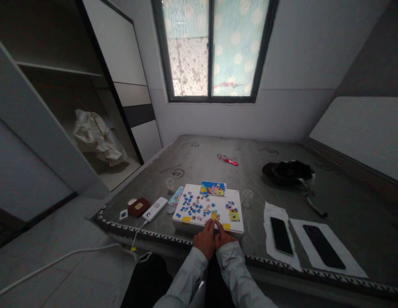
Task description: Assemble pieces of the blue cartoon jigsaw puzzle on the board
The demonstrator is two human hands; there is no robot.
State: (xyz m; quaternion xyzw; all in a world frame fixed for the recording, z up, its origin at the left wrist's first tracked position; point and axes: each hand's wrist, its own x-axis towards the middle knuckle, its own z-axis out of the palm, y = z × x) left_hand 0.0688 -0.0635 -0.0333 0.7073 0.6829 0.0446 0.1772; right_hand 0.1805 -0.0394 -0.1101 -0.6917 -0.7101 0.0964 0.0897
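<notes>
A white box (192, 188) lies at the front edge of the mattress, with many loose blue jigsaw pieces (194, 208) scattered over its top. Near its front edge is a small yellow cluster of puzzle pieces (215, 214). My left hand (204, 240) has its closed fingertips on this cluster from the left. From the right, my right hand (225, 236) brings its bent fingers to the same pieces, index finger forward. The fingers partly cover what they hold. A joined yellow section (233, 215) sits at the box's right, and a cartoon picture card (213, 188) at its back edge.
Clear cups stand left (170, 185) and right (247, 199) of the box. Farther left are a white power bank (155, 209) with a cable and a brown case (139, 207). Two phones (281, 236) on white paper and a black cap (287, 172) lie at right.
</notes>
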